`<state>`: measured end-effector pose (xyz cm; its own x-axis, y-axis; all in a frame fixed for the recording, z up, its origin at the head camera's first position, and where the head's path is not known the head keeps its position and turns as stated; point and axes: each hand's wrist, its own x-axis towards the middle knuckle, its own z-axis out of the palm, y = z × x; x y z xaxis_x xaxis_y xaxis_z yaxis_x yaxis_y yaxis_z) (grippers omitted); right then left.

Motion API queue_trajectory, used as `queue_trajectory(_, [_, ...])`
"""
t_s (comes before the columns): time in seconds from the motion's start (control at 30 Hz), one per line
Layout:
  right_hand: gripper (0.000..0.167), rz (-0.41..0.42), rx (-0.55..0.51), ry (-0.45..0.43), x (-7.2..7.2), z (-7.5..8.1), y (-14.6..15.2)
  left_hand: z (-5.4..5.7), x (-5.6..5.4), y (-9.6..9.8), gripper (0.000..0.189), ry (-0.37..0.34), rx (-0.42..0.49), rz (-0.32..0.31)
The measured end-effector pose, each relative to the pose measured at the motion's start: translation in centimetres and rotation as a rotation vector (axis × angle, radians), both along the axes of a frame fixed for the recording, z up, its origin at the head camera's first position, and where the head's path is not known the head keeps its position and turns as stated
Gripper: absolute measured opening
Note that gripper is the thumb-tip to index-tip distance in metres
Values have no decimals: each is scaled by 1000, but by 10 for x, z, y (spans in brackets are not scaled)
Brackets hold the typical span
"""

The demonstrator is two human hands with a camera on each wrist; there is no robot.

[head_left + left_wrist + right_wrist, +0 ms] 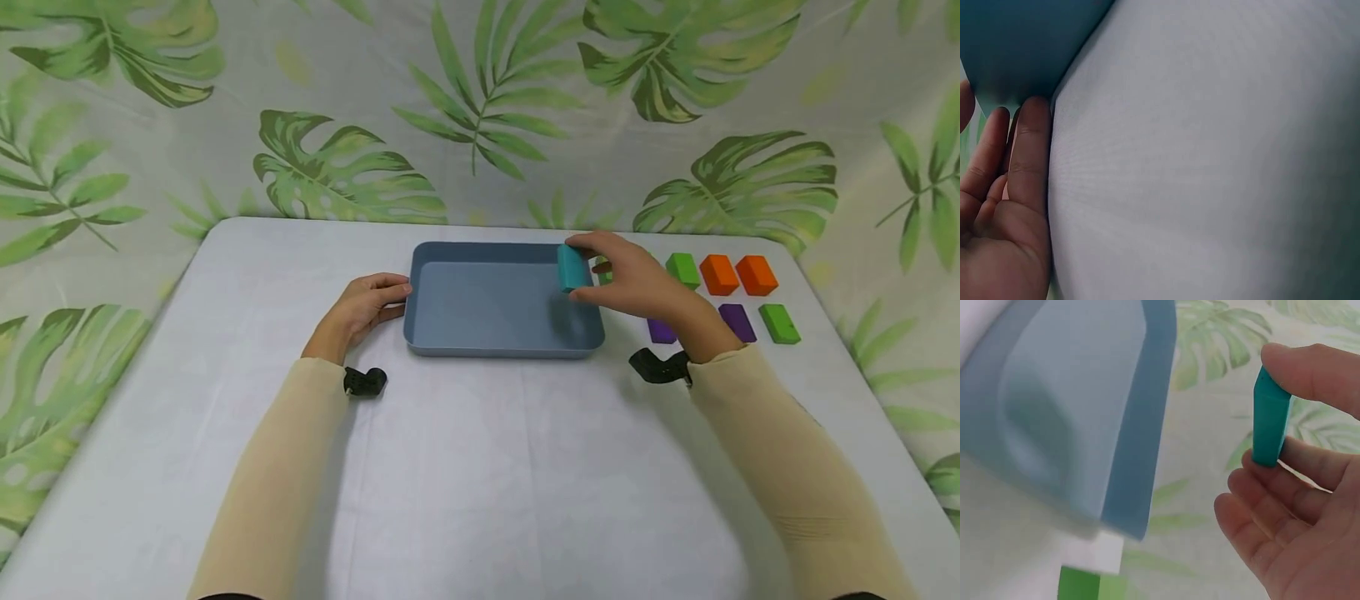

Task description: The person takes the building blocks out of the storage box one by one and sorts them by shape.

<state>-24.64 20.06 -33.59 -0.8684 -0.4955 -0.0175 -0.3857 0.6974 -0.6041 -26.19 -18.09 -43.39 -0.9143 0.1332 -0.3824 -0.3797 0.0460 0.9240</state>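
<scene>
A blue-grey rectangular tray [495, 343] lies flat on the white-covered table. At its left side, my left hand [367, 307] touches the wall with extended fingertips; the left wrist view shows these fingers [1030, 147] reaching up to the tray's side [1029, 44]. My right hand [637, 275] pinches a teal rectangular block [572, 268] by its ends, above the tray's right part. In the right wrist view the thumb is on one end of the block [1269, 422] and fingertips are at the other. A shadow falls on the tray below it.
Right of the tray sit orange blocks [718, 275], green blocks [780, 323] and purple blocks [738, 322], some partly hidden by my right hand and forearm. A leaf-patterned cloth [495, 100] hangs behind the table [465, 467].
</scene>
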Motion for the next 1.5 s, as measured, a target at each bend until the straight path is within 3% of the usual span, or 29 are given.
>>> queue_trajectory(0.23, [70, -39, -66, -44, 12, -1, 28, 1, -1, 1, 48, 10, 2, -10])
queue_trajectory(0.4, [72, -84, -41, -89, 19, 1, 48, 2, -2, 2, 48, 9, 5, -8])
queue_trajectory(0.87, [72, -137, -20, -27, 31, 1, 84, 2, -1, 0, 48, 8, 2, -12])
queue_trajectory(1.2, [74, -181, 22, -105, 28, -9, 94, 0, 0, 1, 47, 8, 10, -15])
queue_trajectory(1.33, [73, -170, 52, -82, 22, -19, 94, 0, 1, 1, 46, 12, 8, -7])
queue_trajectory(1.5, [69, -115, 178, -18, 15, -35, 89, 0, 1, 1, 45, 12, 9, -2])
